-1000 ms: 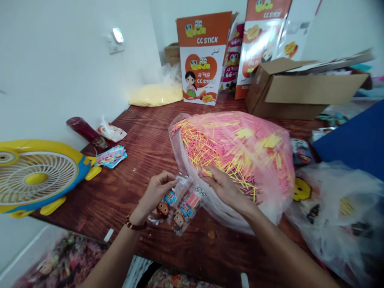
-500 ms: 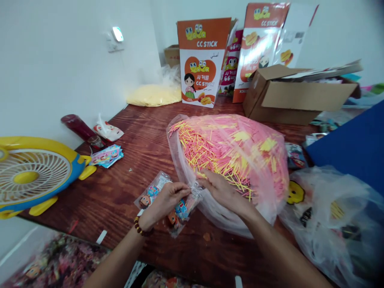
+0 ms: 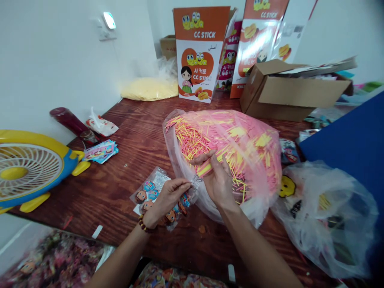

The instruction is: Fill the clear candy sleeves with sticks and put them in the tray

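Pinched at the top edge of a small clear printed packet (image 3: 183, 199) is my left hand (image 3: 168, 200), which wears a beaded bracelet. My right hand (image 3: 219, 180), palm turned up, holds a few pink and yellow sticks (image 3: 205, 168) at the near left edge of a large clear bag (image 3: 177, 152). That bag lies open toward the left and is full of pink and yellow sticks (image 3: 192, 138). More printed packets (image 3: 150, 186) lie on the wooden table left of and beneath my left hand.
A yellow and blue fan (image 3: 33, 168), a dark red bottle (image 3: 70, 122) and printed cards (image 3: 102, 151) stand or lie at left. Cartons (image 3: 196, 52) and an open brown box (image 3: 288, 96) are behind. A clear plastic bag (image 3: 327, 216) lies at right, beside a blue panel (image 3: 348, 148).
My right hand has turned palm up, with the sticks now showing in it. My left hand still pinches the packet. The whole view has shifted slightly.
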The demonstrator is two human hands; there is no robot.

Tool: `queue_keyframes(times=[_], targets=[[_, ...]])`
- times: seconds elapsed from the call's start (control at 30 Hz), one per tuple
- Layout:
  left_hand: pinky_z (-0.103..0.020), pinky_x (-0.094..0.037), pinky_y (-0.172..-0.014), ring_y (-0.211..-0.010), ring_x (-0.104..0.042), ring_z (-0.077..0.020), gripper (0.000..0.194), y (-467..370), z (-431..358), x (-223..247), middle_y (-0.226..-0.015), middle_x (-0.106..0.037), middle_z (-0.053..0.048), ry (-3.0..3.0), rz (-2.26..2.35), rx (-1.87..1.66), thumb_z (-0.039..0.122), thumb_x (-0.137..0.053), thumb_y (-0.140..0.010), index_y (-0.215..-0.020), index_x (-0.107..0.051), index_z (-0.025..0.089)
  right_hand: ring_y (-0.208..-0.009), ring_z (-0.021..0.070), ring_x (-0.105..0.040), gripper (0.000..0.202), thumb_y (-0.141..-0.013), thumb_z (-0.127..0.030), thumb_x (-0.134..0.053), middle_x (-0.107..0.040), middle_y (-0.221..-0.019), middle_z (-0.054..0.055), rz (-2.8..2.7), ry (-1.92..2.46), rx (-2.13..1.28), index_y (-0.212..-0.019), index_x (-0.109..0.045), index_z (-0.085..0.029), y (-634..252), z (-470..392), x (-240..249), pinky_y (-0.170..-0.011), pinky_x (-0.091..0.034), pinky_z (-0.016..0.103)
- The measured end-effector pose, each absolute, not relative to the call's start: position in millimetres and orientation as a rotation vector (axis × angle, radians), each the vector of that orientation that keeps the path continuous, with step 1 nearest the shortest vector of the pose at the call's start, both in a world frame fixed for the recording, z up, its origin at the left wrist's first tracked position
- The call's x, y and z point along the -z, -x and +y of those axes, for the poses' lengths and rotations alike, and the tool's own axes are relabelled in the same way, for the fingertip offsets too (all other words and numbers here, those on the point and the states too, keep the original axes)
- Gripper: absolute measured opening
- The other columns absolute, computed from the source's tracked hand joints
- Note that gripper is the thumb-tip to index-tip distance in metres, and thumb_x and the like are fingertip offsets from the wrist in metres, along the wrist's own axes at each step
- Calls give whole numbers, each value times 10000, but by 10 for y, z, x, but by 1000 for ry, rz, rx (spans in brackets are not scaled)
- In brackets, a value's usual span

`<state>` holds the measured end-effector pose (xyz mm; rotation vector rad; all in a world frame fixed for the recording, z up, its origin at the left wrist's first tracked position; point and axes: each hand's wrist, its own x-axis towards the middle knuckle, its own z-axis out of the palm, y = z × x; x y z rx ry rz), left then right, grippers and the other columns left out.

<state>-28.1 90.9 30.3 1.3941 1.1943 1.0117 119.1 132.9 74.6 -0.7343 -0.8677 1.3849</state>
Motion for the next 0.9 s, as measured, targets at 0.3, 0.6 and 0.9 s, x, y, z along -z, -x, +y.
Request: queue_keyframes(times=[0.3,0.6,0.9], targets=[[-229,-454,-608,-632,-557,-131,290,222,895,-289,-695,-657,-11,-1273,1207,-1065,436,-646,-836,-797,-710,156,-1007,210,-677,203,-898,-412,-592,-748,-1011,47,-1067,931,-1433,-957,-661,-230,-1276,1197,-436,-966,-497,379],[-227,-474,-674,-700,-583,-132,246,177,980,-274,-766,-689,-22,-1187,1098,-1129,389,-695,-819,-814,-726,144,-1099,206,-654,178,-915,-351,-572,-741,-1106,46,-1271,917,-1449,-1003,-683,-245,-1439,1242,-566,-1017,-474,381],[-240,-479,-681,-704,-580,-136,300,21,1100,-291,-775,-684,-28,-1093,1022,-1187,426,-735,-767,-839,-726,135,-1044,222,-677,221,-905,-378,-560,-757,-1055,58,-1250,1008,-1358,-967,-711,-227,-1469,1314,-583,-978,-500,388]])
